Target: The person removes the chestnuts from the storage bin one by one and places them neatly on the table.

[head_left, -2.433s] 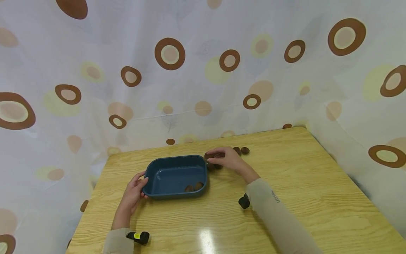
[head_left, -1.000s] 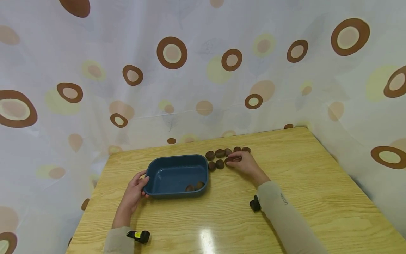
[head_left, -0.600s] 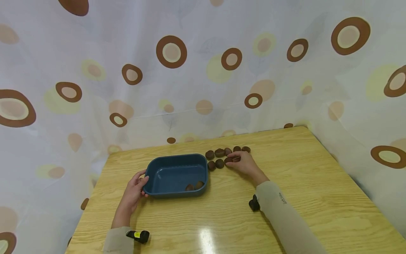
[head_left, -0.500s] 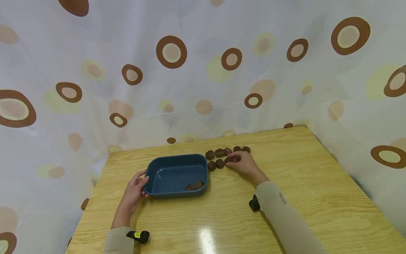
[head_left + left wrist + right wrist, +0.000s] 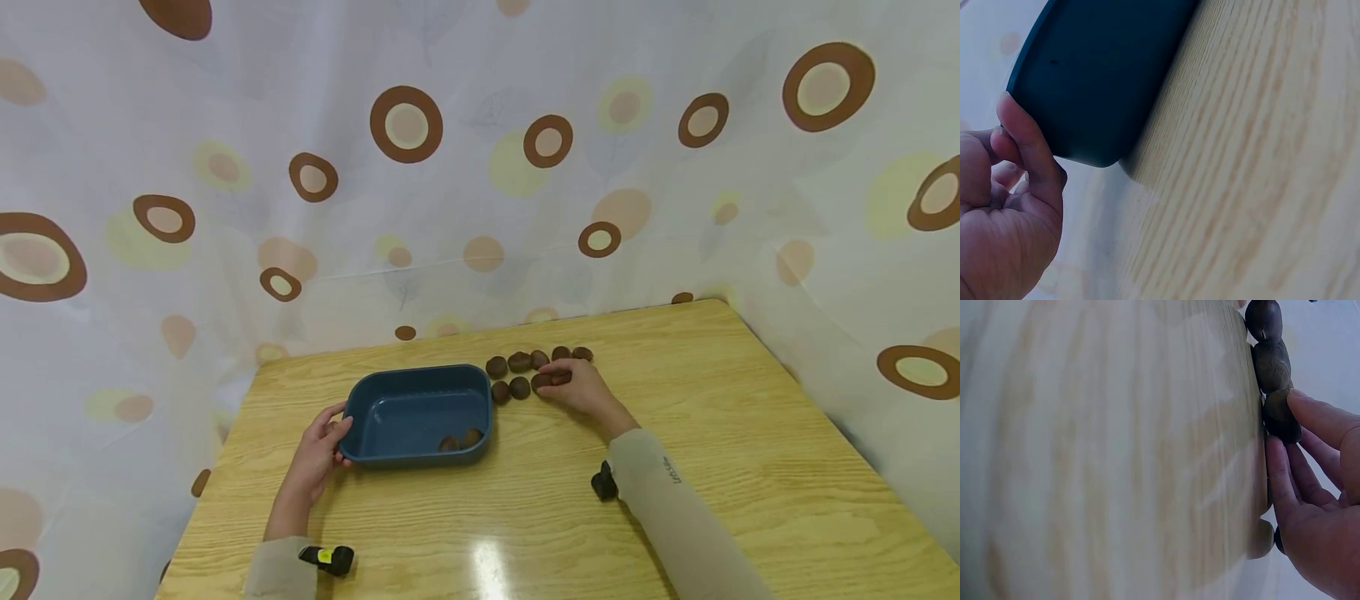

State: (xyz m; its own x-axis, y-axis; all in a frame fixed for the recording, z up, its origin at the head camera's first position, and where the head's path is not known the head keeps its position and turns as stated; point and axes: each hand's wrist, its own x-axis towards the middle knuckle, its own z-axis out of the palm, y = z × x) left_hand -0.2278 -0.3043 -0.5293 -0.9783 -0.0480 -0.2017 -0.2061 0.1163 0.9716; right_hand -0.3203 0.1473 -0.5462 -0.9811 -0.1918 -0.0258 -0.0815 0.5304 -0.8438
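A dark blue rectangular plastic tub [image 5: 401, 427] stands on the table, with two brown chestnuts [image 5: 472, 437] in its near right corner. My left hand [image 5: 317, 454] grips its left end, thumb at the rim and fingers against the outside. To the right of the tub, several chestnuts [image 5: 520, 362] lie in two rows. My right hand [image 5: 587, 389] is at the front row, pinching a chestnut [image 5: 1281, 417] between thumb and fingers; the right wrist view shows it touching its neighbour. Part of the front row is hidden behind the fingers.
The wood-grain table [image 5: 450, 517] runs back to a patterned curtain [image 5: 465, 192] along its far side and right side. A black strap device [image 5: 330, 559] sits on the left wrist, another device [image 5: 603, 482] on the right.
My right hand has moved right, away from the tub's edge, uncovering the chestnuts beside it. For the last second it has stayed almost still. My left hand and the tub have not visibly moved.
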